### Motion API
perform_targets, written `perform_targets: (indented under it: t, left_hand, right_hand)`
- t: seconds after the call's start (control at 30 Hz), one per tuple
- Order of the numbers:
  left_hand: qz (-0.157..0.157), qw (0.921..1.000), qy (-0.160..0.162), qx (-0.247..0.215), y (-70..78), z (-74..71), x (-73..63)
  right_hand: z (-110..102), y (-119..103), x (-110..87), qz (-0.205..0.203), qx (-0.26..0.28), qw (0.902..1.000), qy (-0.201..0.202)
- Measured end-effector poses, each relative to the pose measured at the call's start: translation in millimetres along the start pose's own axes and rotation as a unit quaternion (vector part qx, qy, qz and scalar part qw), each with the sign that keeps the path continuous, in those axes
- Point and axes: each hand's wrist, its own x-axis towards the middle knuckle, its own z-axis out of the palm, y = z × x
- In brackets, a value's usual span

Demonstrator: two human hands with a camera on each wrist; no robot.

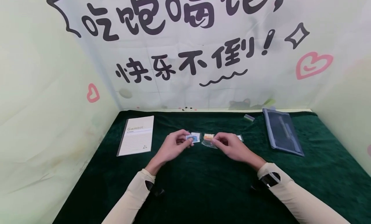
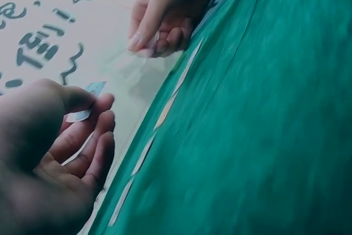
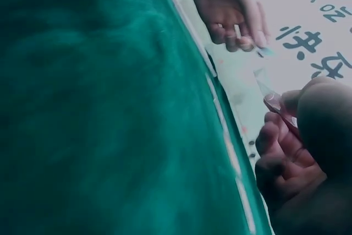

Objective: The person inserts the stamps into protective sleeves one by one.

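In the head view my left hand (image 1: 173, 146) pinches a small blue-and-white stamp (image 1: 197, 139) between thumb and forefinger. My right hand (image 1: 233, 149) pinches a small clear plastic sleeve (image 1: 208, 144) by its edge. The two hands face each other a short gap apart, raised over the cloth. Behind them several small stamps in clear holders lie in a row, an orange one (image 1: 208, 136) between the hands and others partly hidden by the fingers. In the left wrist view the held stamp (image 2: 82, 115) is tilted, and the row (image 2: 166, 111) shows edge-on.
A white notebook (image 1: 136, 135) lies at the left on the dark green cloth (image 1: 203, 191). A blue zip pouch (image 1: 282, 132) lies at the right, with a small eraser-like block (image 1: 249, 117) near it. A printed fabric wall (image 1: 179, 95) closes off the back.
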Motion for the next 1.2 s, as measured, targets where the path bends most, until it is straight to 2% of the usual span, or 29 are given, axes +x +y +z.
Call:
perform_targets:
  t: [0.2, 0.4, 0.7, 1.2]
  left_hand:
    - [0.014, 0.9995, -0.023, -0.013, 2.2, 31.1, 11.2]
    - [-0.016, 0.999, -0.01, -0.041, -10.7, 46.9, 10.2]
    - [-0.022, 0.9976, 0.007, -0.066, -15.9, 53.3, 12.0]
    - [-0.024, 0.9972, 0.002, -0.071, -15.5, 52.5, 11.2]
  right_hand:
    - [-2, 18, -21.3, 0.02, 0.029, 0.9993, -0.017]
    - [0, 28, -24.5, 0.044, 0.07, 0.9964, -0.015]
    - [-5, 34, -26.6, 0.078, 0.096, 0.9923, -0.004]
    - [-6, 34, -27.1, 0.073, 0.1, 0.9922, -0.012]
